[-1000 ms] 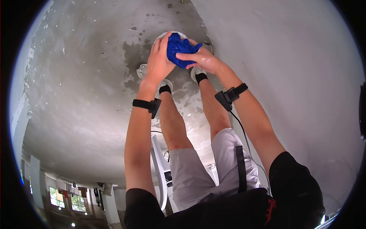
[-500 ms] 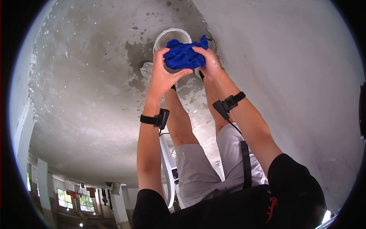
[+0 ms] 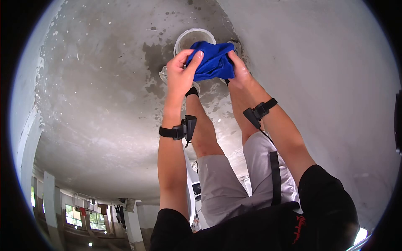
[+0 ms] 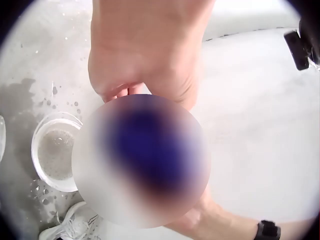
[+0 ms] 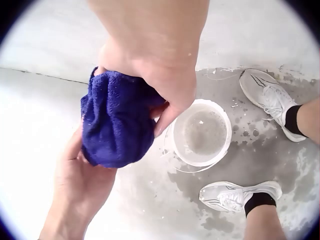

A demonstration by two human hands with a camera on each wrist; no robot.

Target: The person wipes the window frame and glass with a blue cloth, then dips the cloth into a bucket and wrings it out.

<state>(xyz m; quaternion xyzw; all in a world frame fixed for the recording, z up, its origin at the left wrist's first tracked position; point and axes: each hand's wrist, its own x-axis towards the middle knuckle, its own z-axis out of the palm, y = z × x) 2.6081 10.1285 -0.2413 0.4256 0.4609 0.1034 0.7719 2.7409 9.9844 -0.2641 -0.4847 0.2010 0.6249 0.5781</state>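
Note:
A blue terry cloth (image 3: 212, 62) is stretched between both hands, partly unfolded and creased. My left hand (image 3: 181, 75) pinches its left side, thumb on top. At the opposite side my right hand (image 3: 240, 72) grips the edge with the thumb. From the right wrist, the cloth (image 5: 117, 120) hangs in folds between the right hand (image 5: 155, 70) above and the left hand (image 5: 85, 182) below. In the left wrist view a blurred disc hides most of the cloth and fingers. Just beyond and below the cloth stands a white bucket (image 5: 227, 132) holding cloudy water.
The bucket is on a wet, stained concrete floor (image 3: 104, 92), between the person's white shoes (image 5: 230, 197). A pale wall (image 3: 318, 83) rises on the right. Both wrists wear black straps with cameras; a cable (image 3: 268, 137) runs down from the right one.
The cloth was a tight bunch squeezed between both hands; it is now opened out wider. The hands have come slightly back and the left has changed its hold, uncovering the bucket.

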